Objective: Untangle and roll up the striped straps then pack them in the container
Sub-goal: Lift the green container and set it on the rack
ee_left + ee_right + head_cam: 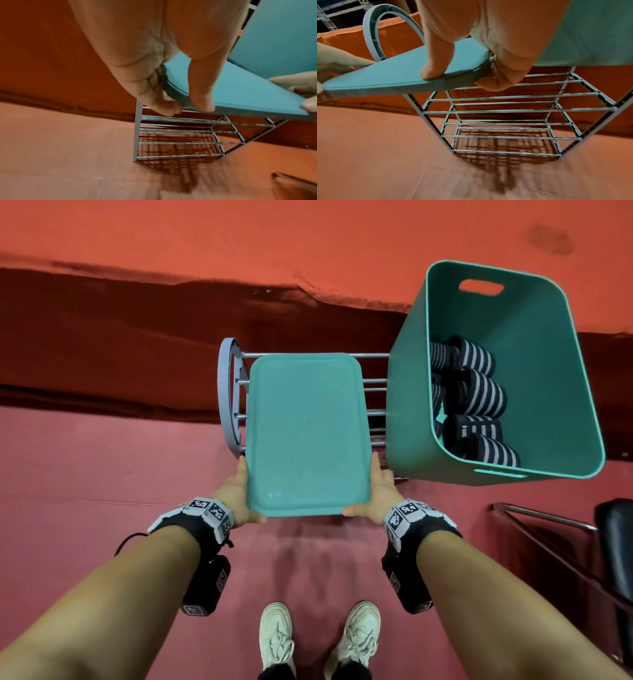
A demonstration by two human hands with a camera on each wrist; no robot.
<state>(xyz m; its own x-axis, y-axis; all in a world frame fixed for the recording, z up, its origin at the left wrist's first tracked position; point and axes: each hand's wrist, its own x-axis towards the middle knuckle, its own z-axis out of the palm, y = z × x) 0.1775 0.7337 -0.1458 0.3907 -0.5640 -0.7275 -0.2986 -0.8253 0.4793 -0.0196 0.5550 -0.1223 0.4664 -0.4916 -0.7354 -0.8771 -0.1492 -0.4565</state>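
A: Teal lid (306,433), flat, held over the metal rack (505,112). Long axis runs away from the person, short edge nearest them.

B: Hands?

A: Left hand (236,498) grips the near left corner, thumb on top, fingers (164,106) curled under. Right hand (376,494) the same on the near right corner, thumb on top, fingers (494,83) curled beneath.

B: Straps?

A: Striped straps (476,398) rolled, packed in a row inside the teal container (548,364), against its left wall. Container sits on the rack's right end, just beside the lid, opening up, long axis also running away from the person.

B: Floor?

A: Red carpet (102,474), white shoes (318,635) below.
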